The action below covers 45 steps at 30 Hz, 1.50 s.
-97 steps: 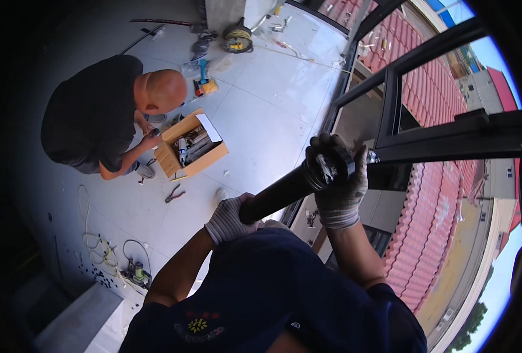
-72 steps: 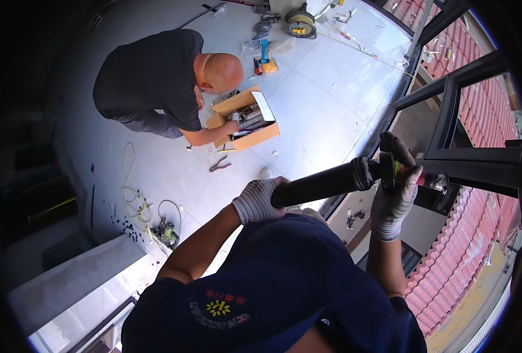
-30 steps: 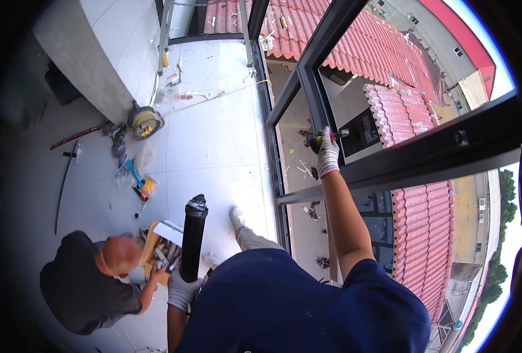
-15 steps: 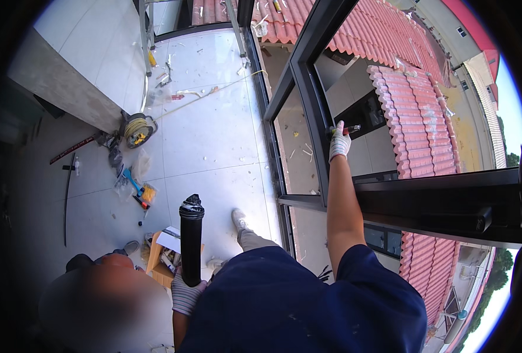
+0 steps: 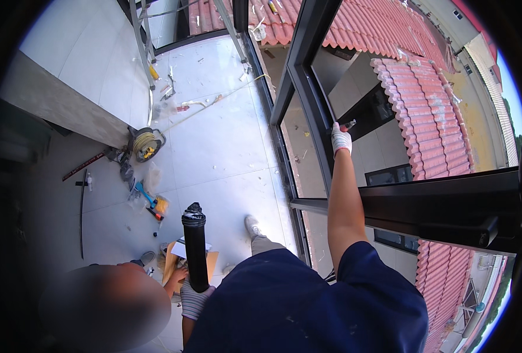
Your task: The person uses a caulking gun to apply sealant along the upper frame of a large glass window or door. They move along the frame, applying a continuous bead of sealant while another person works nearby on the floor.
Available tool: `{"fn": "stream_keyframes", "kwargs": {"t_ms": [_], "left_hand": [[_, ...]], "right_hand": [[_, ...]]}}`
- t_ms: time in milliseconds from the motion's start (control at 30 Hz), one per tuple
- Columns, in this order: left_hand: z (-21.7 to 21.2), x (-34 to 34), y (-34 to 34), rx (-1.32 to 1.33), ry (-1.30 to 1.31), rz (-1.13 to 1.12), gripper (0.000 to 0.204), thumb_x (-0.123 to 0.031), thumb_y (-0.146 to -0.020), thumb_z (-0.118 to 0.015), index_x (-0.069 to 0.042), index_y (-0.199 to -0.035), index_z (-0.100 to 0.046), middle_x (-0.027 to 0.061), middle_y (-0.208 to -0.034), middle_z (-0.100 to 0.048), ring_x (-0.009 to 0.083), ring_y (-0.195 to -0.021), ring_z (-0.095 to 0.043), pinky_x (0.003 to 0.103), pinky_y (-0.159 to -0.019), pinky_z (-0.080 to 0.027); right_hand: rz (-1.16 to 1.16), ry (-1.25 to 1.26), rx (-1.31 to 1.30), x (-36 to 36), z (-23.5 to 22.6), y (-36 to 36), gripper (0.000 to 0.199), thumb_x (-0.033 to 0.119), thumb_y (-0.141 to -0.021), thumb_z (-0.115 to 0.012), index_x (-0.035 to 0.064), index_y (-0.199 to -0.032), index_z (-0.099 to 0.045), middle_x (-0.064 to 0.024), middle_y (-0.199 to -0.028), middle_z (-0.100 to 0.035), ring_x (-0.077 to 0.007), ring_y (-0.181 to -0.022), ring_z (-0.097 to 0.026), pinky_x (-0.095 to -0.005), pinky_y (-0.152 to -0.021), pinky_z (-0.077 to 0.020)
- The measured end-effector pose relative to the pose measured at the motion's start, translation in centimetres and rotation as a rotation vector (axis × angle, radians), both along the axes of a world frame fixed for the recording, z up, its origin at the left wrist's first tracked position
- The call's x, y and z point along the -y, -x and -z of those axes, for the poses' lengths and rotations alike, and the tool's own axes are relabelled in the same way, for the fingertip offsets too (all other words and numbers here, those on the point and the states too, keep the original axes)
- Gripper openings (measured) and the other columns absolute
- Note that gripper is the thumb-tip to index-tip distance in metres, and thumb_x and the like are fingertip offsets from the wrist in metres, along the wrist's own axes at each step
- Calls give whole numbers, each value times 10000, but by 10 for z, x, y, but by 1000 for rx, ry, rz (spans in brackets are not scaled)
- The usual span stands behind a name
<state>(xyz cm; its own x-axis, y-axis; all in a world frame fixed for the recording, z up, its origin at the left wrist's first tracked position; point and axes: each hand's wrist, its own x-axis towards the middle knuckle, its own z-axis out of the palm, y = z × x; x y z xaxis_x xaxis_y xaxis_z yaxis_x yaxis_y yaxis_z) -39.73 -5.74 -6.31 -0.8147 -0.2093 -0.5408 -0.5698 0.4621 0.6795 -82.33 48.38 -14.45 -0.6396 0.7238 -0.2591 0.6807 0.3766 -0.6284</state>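
My left hand, in a striped glove, is closed round the lower end of a thick black tube. The tube stands nearly upright, and its top is capped by crumpled black plastic. Stretched out ahead, my right hand, also gloved, grips a small tool with a red part and a shiny tip; its exact kind is hard to make out. That hand is at the dark upright of the window frame, and I cannot tell whether the tool touches it.
Another person, lower left, reaches a hand into a cardboard box. A cable reel, a blue-handled tool and scraps lie on the tiled floor. Ladder legs stand farther off. Outside are red tiled roofs.
The view has shifted slightly, so the floor things sit farther right. The other person's hand now shows at the box. My right hand stays by the frame, with the tool at a changed angle.
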Motion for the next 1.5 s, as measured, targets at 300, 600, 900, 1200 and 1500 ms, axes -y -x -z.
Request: {"fn": "stream_keyframes", "kwargs": {"t_ms": [300,600,900,1200,1500], "left_hand": [[37,37,-32,-82,110,124,734,-202,-656,-849,-9,-1263,-485,84,-1128,-648,164,-968,-643,287,-865,-519],[20,19,-15,44,-59,-67,752,-219,-624,-854,-4,-1250,-499,85,-1077,-644,186,-941,-640,297,-839,-527],[2,9,-14,165,-157,-128,808,-228,-591,-857,6,-1277,-499,91,-1041,-641,203,-934,-631,307,-830,-531],[-27,-7,-3,7,-13,-89,820,-232,-590,-859,6,-1290,-504,103,-1052,-655,220,-964,-640,331,-857,-529],[-57,7,25,16,49,52,691,-389,-681,-790,-46,-1235,-558,210,-1048,-686,351,-994,-675,416,-894,-528]], "right_hand": [[1,392,-150,2,52,39,510,380,-867,-664,2,-1208,-641,-117,-1136,-686,-210,-1055,-632,-323,-928,-452],[40,488,-113,-57,106,72,597,492,-876,-622,19,-1240,-624,-108,-1178,-663,-221,-1082,-612,-335,-958,-435],[85,413,-99,-41,54,50,689,587,-906,-584,30,-1311,-577,-86,-1273,-616,-217,-1138,-570,-346,-1023,-397],[142,449,-104,-17,6,23,802,704,-820,-622,51,-1287,-618,-125,-1353,-575,-219,-1238,-527,-371,-1092,-342],[-839,-1045,640,-95,86,36,851,710,-890,-472,32,-1404,-465,-102,-1432,-455,-267,-1303,-421,-403,-1075,-343]]}}
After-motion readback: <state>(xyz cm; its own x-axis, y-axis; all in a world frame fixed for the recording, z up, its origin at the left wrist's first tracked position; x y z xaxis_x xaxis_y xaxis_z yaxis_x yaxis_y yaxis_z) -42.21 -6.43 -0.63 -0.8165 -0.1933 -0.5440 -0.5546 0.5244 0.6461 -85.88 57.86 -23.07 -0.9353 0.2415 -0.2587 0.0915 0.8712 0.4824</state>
